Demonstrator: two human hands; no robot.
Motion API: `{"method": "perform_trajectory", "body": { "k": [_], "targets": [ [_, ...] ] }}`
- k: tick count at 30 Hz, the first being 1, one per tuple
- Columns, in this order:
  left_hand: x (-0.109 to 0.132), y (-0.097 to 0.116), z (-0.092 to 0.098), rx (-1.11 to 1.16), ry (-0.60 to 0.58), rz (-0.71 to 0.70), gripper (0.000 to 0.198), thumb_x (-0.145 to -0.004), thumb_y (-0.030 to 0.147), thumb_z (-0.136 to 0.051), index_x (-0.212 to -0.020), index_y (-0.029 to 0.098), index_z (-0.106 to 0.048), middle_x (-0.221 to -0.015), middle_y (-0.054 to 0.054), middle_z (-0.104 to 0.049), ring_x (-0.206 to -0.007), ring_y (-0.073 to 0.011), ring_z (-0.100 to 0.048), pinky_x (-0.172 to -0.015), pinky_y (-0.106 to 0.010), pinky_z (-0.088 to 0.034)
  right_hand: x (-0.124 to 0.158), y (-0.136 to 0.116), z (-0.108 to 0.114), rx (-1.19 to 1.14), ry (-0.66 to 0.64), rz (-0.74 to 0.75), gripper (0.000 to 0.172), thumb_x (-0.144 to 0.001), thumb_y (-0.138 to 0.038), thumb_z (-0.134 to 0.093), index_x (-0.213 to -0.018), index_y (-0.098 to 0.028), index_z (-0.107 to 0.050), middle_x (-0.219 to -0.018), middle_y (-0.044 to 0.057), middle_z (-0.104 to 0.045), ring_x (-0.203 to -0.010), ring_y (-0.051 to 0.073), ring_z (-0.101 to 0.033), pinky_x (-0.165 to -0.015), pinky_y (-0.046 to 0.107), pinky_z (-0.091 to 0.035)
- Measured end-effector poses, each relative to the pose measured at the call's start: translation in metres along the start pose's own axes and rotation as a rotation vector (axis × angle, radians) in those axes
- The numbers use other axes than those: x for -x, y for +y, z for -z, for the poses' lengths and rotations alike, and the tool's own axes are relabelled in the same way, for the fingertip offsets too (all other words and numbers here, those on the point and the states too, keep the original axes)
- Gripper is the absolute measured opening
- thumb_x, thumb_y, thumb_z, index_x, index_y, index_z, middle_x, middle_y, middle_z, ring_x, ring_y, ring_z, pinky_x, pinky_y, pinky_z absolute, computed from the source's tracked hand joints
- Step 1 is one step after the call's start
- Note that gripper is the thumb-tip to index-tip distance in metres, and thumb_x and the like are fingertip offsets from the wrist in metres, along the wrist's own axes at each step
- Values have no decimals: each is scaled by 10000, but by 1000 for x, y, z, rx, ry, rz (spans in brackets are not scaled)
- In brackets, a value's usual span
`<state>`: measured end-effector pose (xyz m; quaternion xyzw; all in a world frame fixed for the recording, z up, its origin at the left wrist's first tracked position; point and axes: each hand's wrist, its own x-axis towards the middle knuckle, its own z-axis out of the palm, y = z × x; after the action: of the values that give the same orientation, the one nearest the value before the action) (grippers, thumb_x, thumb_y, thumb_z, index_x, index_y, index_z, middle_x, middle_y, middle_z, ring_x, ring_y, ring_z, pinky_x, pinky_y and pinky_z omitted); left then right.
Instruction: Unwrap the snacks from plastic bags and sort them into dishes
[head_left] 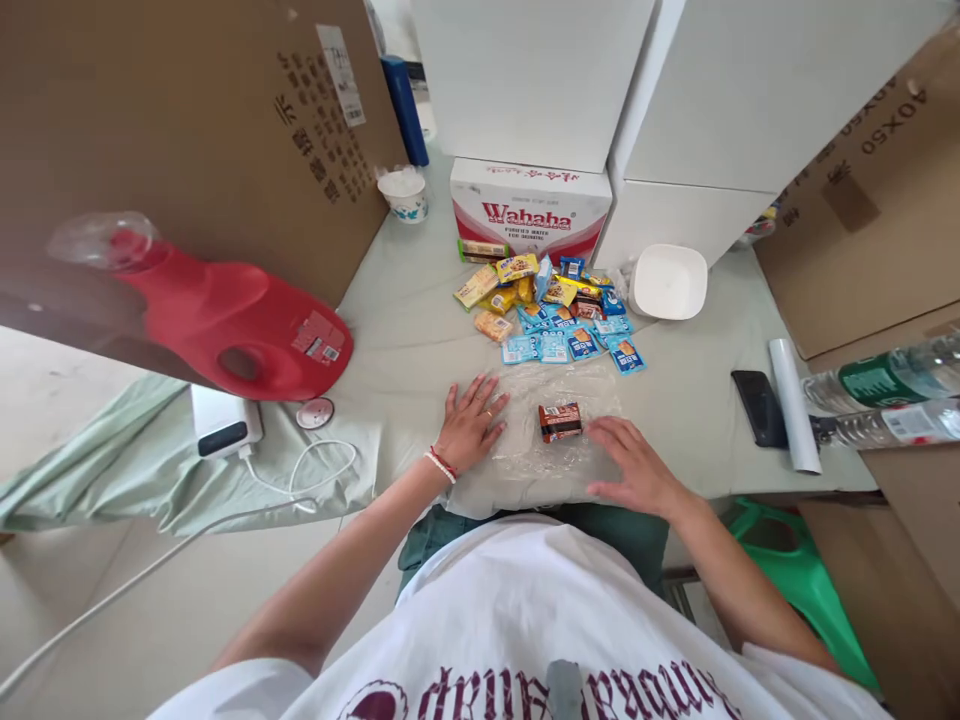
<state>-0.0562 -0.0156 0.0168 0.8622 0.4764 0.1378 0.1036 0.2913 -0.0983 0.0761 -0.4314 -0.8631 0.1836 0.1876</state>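
Note:
A small brown snack packet lies on a clear plastic bag spread flat near the table's front edge. To its left, my left hand rests with fingers spread, the fingertips at the bag's left edge. My right hand is just right of the packet, fingers apart and holding nothing, over the bag's right side. Beyond the bag is a pile of wrapped snacks: light-blue packets in front, yellow packets behind, and an orange-toned packet at the left.
Behind the pile stands a Wahaba carton, with a white bowl to its right. A red jug, power bank and cable occupy the left. A phone, white roll and plastic bottles lie at the right.

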Motion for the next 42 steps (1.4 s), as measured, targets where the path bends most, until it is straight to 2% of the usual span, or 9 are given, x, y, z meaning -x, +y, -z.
{"method": "perform_trajectory", "body": {
  "k": [3, 6, 11, 17, 21, 24, 29, 35, 42],
  "targets": [
    [2, 3, 8, 8, 43, -66, 561, -947, 203, -518, -1494, 317, -564, -1702, -63, -355, -1622, -307, -191, -1286, -658, -40, 23, -1, -17, 115, 20, -24, 494, -969, -440, -671, -1414, -236, -602, -1386, 157, -607, -1343, 361, -486, -1131, 625, -439],
    [6, 3, 17, 26, -53, -223, 708, -810, 32, -510, -1420, 374, -623, -1659, 10, -437, -1625, -277, -188, -1283, -648, 85, 24, 3, -24, 95, 76, -21, 211, -1013, -217, -564, -1144, -248, -726, -1281, 121, -656, -1292, 317, -521, -1050, 553, -518],
    [13, 0, 26, 108, -234, -253, 661, -749, 165, -623, -1397, 295, -626, -1620, -61, -496, -1611, -363, -201, -1211, -725, 183, -10, 17, -2, -82, 56, 0, 286, -1000, -160, -502, -1184, -235, -707, -1392, 126, -589, -1117, 230, -641, -927, 420, -586],
    [9, 25, 13, 230, -99, 73, 510, -833, 566, -709, -1239, 263, -663, -1537, -118, -572, -1595, -413, -213, -1217, -774, 48, -55, 34, 25, -112, -49, 49, 349, -982, -154, -513, -1221, -280, -734, -1263, 85, -667, -1110, 222, -668, -935, 379, -565],
    [3, 36, 1, 403, -6, 284, 180, -918, 427, -630, -959, 251, -633, -1379, -58, -688, -1553, -326, -346, -1263, -702, -84, -74, 52, 32, -203, -123, 29, 326, -978, -180, -527, -1191, -261, -759, -1101, 81, -719, -987, 205, -701, -878, 341, -563],
    [2, 32, -3, 502, 78, 359, 115, -936, 362, -570, -981, 262, -604, -1279, -42, -734, -1504, -272, -431, -1278, -648, -145, -79, 67, 31, -244, -122, -73, 282, -990, -250, -540, -1157, -229, -766, -1012, 79, -745, -895, 202, -709, -836, 332, -558],
    [-3, 38, 1, 379, 56, 325, 256, -972, 406, -539, -1153, 279, -669, -1206, -57, -741, -1396, -285, -521, -1272, -660, -119, -79, 78, 24, -302, -149, -124, 286, -998, -307, -531, -1109, -224, -781, -1001, 80, -759, -869, 206, -711, -831, 336, -555],
    [-21, 54, -4, 233, -4, 268, 164, -831, 375, -753, -962, 279, -766, -1206, -66, -679, -1399, -343, -465, -1267, -679, -92, -77, 80, 18, -292, -149, -137, 313, -1015, -368, -519, -1096, -221, -783, -958, 75, -754, -847, 202, -701, -807, 330, -551],
    [-8, 27, -1, 509, 179, 282, 138, -929, 382, -633, -924, 268, -711, -1233, -47, -707, -1399, -268, -486, -1208, -532, -346, -76, 92, 23, -313, -110, -201, 303, -985, -414, -561, -1071, -213, -771, -993, 73, -770, -860, 205, -705, -789, 333, -551]
  ]
}}
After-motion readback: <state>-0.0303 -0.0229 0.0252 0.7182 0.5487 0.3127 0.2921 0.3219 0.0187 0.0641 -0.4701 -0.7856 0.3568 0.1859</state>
